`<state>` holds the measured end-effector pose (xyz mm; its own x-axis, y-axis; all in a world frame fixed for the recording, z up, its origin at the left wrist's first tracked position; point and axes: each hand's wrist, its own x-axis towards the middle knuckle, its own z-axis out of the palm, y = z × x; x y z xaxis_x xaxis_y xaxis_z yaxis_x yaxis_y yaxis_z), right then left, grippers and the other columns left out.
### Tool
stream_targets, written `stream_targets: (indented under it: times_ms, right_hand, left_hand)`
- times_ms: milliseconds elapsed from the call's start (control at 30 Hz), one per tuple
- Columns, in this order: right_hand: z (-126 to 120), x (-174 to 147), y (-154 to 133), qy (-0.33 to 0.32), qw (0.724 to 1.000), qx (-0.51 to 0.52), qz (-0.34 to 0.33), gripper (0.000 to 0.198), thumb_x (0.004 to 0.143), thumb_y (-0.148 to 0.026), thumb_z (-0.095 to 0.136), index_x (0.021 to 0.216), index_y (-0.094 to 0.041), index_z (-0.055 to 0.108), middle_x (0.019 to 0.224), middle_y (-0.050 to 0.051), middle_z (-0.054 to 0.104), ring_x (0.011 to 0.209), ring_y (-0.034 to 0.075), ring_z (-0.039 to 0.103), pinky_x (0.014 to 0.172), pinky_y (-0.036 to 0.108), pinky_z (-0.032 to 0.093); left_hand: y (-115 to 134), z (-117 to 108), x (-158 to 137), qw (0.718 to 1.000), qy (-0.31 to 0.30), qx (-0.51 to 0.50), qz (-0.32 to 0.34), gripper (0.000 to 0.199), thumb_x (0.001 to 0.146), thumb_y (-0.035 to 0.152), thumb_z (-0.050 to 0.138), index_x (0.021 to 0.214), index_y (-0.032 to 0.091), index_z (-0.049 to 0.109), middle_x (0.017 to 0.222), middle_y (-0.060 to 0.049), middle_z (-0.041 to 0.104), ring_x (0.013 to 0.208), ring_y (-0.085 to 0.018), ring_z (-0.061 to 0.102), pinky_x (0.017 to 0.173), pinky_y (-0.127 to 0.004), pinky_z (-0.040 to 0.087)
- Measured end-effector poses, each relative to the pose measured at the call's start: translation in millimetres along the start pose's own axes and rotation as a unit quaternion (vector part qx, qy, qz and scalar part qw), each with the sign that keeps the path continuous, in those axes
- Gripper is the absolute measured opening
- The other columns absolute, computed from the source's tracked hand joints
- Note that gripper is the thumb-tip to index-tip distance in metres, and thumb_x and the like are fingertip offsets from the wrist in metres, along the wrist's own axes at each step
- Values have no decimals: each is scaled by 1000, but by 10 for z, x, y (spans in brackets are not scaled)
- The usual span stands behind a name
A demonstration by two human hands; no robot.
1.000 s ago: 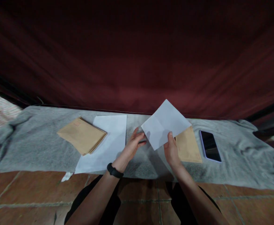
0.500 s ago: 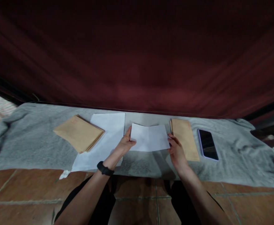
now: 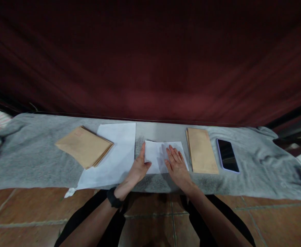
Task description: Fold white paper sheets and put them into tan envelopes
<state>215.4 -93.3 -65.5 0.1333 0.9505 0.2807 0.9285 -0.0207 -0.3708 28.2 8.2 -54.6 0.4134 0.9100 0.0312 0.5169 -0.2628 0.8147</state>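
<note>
A folded white paper [image 3: 155, 154] lies flat on the grey cloth [image 3: 32, 154] in front of me. My left hand [image 3: 139, 166] pinches its left edge, thumb on top. My right hand [image 3: 176, 165] lies flat on the paper's right half, fingers spread and pressing down. A black band sits on my left wrist.
A stack of brown envelopes [image 3: 85, 146] rests partly on white sheets [image 3: 114, 156] at the left. Another brown envelope stack [image 3: 201, 150] lies right of the paper, with a dark phone [image 3: 227, 155] beyond it. A dark red curtain hangs behind; tiled floor lies below.
The white paper was held up in the air by my right hand, then brought down onto the cloth. My right hand moved from its edge to press flat on top.
</note>
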Motion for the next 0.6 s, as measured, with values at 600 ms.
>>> stream_targets:
  times_ms: [600]
  right_hand:
    - [191, -72, -70, -5, 996, -93, 14, 52, 107, -31, 31, 156, -15, 36, 163, 14, 32, 151, 28, 31, 122, 53, 25]
  left_hand:
    - [53, -63, 10, 997, -19, 79, -4, 67, 82, 6, 57, 148, 17, 48, 135, -12, 65, 118, -26, 65, 104, -40, 53]
